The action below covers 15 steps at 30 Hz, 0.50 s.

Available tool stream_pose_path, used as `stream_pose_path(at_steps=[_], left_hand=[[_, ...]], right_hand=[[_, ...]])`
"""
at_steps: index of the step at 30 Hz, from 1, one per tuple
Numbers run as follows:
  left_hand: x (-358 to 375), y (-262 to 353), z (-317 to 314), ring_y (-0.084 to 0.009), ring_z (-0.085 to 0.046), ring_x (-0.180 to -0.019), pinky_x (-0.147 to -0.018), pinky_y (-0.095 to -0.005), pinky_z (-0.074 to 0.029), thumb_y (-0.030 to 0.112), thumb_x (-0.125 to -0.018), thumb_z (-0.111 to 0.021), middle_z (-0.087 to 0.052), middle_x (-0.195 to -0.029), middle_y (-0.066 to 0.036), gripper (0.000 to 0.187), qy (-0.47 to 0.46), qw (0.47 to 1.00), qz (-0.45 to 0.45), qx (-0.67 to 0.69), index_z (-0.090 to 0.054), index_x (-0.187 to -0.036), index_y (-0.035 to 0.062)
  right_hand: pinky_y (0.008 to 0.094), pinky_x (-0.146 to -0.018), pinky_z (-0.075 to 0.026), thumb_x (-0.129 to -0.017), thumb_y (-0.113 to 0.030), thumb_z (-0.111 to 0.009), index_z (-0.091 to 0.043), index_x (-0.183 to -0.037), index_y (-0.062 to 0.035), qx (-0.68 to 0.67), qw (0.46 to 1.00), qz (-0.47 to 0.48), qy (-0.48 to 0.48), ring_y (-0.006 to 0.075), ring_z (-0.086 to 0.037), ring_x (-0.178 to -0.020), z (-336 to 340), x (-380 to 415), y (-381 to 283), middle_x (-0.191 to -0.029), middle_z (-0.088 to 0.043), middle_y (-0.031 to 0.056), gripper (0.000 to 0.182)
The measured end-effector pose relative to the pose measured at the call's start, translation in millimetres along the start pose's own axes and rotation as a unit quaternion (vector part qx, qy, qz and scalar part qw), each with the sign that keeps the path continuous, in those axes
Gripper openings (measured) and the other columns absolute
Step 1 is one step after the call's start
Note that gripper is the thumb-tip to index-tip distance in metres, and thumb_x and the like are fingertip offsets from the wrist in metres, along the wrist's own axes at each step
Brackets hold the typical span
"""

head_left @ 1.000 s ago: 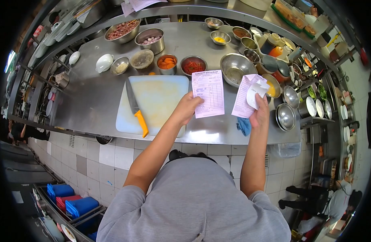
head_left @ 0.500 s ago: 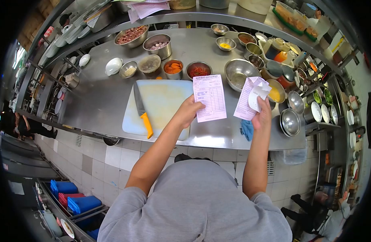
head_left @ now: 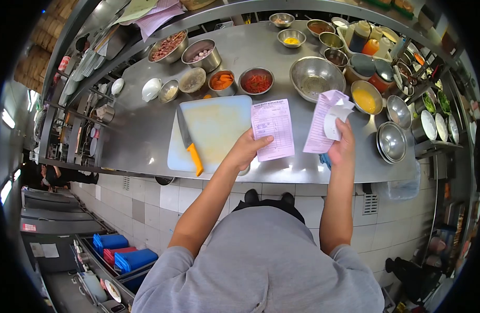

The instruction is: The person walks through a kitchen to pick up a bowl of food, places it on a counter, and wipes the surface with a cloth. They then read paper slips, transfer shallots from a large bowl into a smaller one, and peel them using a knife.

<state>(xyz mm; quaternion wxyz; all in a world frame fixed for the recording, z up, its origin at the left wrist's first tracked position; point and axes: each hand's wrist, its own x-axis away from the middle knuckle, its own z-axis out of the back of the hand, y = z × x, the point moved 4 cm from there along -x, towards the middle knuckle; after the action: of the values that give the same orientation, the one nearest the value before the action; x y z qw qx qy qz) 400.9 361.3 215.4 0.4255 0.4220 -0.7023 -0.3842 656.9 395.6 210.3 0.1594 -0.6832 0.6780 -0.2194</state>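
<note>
My left hand (head_left: pixel 248 147) is pinching a printed pink order slip (head_left: pixel 274 128) by its lower left edge, thumb flat across the front and the other fingers mostly out of sight behind. The slip stands up from that grip, nearly flat to my eye. My right hand (head_left: pixel 343 146) is closed on a folded pink sheet (head_left: pixel 316 128) and a curling white slip (head_left: pixel 332 124), caught at their lower right; both reach up and to the left of my fingers. I can't tell whether more sheets are tucked in there.

All this paper should weigh next to nothing. I'd expect it to be thin and limp, quick to bend or flutter, and easy to crease or tear if I squeeze or tug. A light pinch at an edge or lower corner ought to do, with the thumb kept off the writing. The white slip's curl suggests it will spring away from the pink one, so I'd hold those two together where they overlap.

Damp would likely soften them. The bowl of yellow liquid (head_left: pixel 366 100) sits beyond my right hand, a little to its right, and a blue cloth (head_left: pixel 325 160) lies on the counter (head_left: pixel 130 125) just below and left of it.
</note>
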Motion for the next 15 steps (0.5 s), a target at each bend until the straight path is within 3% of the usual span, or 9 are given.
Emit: stream_pose_path(at_steps=[4, 7, 10, 15], left_hand=[[-4, -8, 8, -0.0197, -0.055, -0.116, -0.101, -0.0358, -0.043, 0.029, -0.097, -0.054, -0.056, -0.126, -0.010, 0.048, 0.028, 0.997, 0.040, 0.059, -0.043, -0.134, 0.0004], [-10, -3, 13, -0.0211, -0.054, -0.118, -0.101, -0.0367, -0.043, 0.040, -0.100, -0.045, -0.055, -0.128, -0.012, 0.055, 0.052, 0.989, 0.068, 0.118, -0.040, -0.137, 0.0005], [-18, -3, 25, -0.0221, -0.054, -0.119, -0.101, -0.0360, -0.044, 0.046, -0.100, -0.041, -0.054, -0.130, -0.013, 0.061, 0.053, 0.986, 0.072, 0.142, -0.037, -0.140, 0.0003], [-23, 9, 59, -0.0206, -0.056, -0.115, -0.099, -0.0346, -0.044, 0.039, -0.100, -0.045, -0.055, -0.128, -0.011, 0.054, 0.012, 0.991, 0.065, 0.115, -0.039, -0.137, 0.0002]], right_hand=[[0.0369, -0.095, -0.048, -0.087, -0.004, -0.058, -0.047, -0.129, -0.0021, -0.023, 0.999, 0.009, -0.031, 0.0225, -0.059, -0.108, -10, 5, -13, -0.118, -0.059, 0.0106, 0.044], [0.0361, -0.094, -0.049, -0.087, -0.007, -0.058, -0.045, -0.133, -0.0049, 0.049, 0.999, -0.005, -0.022, 0.0211, -0.060, -0.107, -6, -3, 8, -0.117, -0.059, 0.0088, 0.048], [0.0370, -0.093, -0.050, -0.087, -0.005, -0.058, -0.046, -0.132, -0.0049, 0.123, 0.988, -0.089, -0.041, 0.0221, -0.061, -0.106, -13, -7, 58, -0.117, -0.059, 0.0094, 0.047], [0.0396, -0.095, -0.048, -0.087, -0.005, -0.058, -0.047, -0.130, -0.0037, 0.077, 0.988, -0.133, 0.033, 0.0242, -0.059, -0.109, -5, -16, 140, -0.120, -0.059, 0.0110, 0.044]])
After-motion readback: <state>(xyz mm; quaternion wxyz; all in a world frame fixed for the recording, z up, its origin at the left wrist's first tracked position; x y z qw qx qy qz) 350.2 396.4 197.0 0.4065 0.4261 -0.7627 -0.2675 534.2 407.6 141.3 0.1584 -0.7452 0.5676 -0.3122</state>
